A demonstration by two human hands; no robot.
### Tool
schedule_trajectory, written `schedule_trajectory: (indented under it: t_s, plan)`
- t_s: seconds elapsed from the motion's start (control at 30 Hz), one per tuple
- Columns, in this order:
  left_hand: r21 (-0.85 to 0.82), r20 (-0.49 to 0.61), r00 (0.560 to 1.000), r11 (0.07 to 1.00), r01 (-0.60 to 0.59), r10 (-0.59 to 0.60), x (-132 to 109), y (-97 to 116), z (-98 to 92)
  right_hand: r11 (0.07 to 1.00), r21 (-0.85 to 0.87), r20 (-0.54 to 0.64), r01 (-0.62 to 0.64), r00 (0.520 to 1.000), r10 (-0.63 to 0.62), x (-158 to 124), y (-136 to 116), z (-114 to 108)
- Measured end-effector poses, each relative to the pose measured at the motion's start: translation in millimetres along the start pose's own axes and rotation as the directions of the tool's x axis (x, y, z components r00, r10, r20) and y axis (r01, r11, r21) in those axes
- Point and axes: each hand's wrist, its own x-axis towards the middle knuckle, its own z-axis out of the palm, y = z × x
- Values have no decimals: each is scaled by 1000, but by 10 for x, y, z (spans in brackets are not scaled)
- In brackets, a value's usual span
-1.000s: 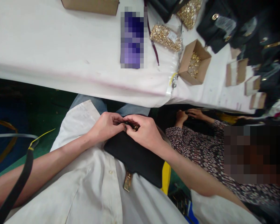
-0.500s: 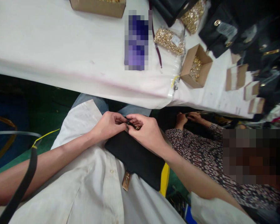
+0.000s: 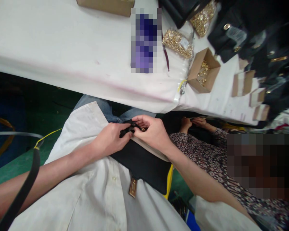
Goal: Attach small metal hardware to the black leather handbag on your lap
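Note:
A black handbag [image 3: 144, 165] lies across my lap with its flap folded toward me, and a gold clasp plate [image 3: 133, 188] hangs from the flap's tab. At its upper edge, my left hand [image 3: 112, 138] is closed with thumb and fingers around a thin black strap [image 3: 128, 130]. My right hand [image 3: 152, 132] pinches the same strap just to the right, where a small gold fitting [image 3: 143, 129] shows by the fingers. A beige strip of the bag shows below my right hand. The exact join between strap and fitting is partly hidden by my fingers.
A white-covered table [image 3: 62, 48] stands ahead, bearing a carton of gold fittings [image 3: 203, 72], a bag of gold pieces [image 3: 178, 43] and small cardboard boxes [image 3: 243, 83]. Black bags [image 3: 227, 35] pile up at right. Beside me sits a co-worker in a patterned sleeve [image 3: 197, 147].
My left hand has shifted slightly down and left, opening its grip wider around the strap. A beige strip of the bag now shows under my right hand.

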Motion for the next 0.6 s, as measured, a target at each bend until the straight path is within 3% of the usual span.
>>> schedule_trajectory:
  t_s: [0.13,0.27,0.43,0.6]
  plan:
    - [278,-44,999,960,-5,18,-106,149,125,999,16,21,30,999,-30,73,-15,-49]
    - [468,-66,986,877,-107,155,-120,282,227,996,32,25,85,996,-85,144,-43,-111]
    - [693,-7,982,708,-133,191,-104,303,122,996,19,25,88,996,-89,180,-8,-158]
    - [809,116,945,522,-269,307,-79,258,-7,997,51,69,66,995,-69,203,5,-197]
